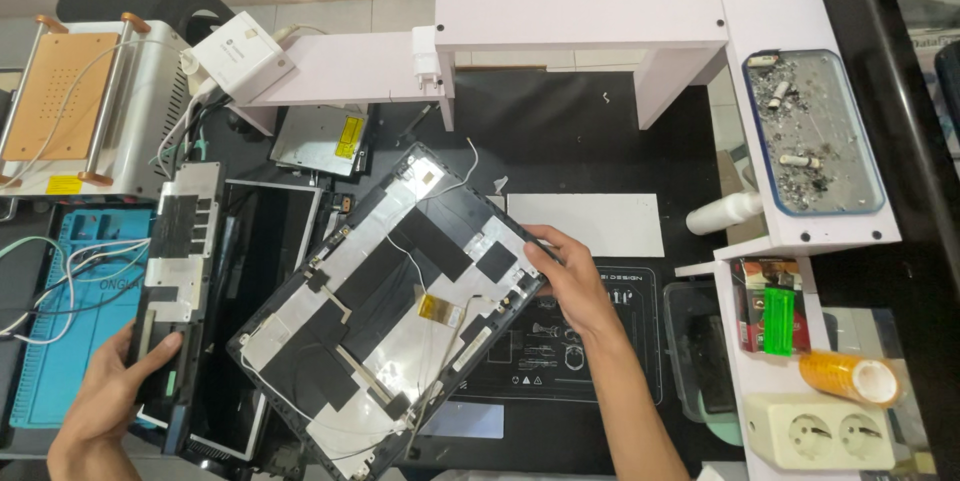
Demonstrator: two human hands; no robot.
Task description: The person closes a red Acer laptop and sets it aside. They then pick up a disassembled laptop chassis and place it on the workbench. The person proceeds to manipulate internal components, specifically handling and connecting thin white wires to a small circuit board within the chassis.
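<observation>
Black work mat on a cluttered repair bench, white shelf unit running across the top and down the right side. Right hand grips the right edge of a laptop lid back cover, fingers curled over the rim; the cover lies tilted diagonally at centre, inner side up, showing silver foil, black tape patches and thin cables. Left hand closed around the lower end of a long black-and-silver panel strip, held upright-ish just left of the cover. Between them sits a dark screen panel, partly under the cover. Far left: blue silicone mat with white wires, and a metal machine with an orange pad. Right shelf: tray of ash and cigarette butts, orange tape roll, 2-socket outlet, green lighter.
</observation>
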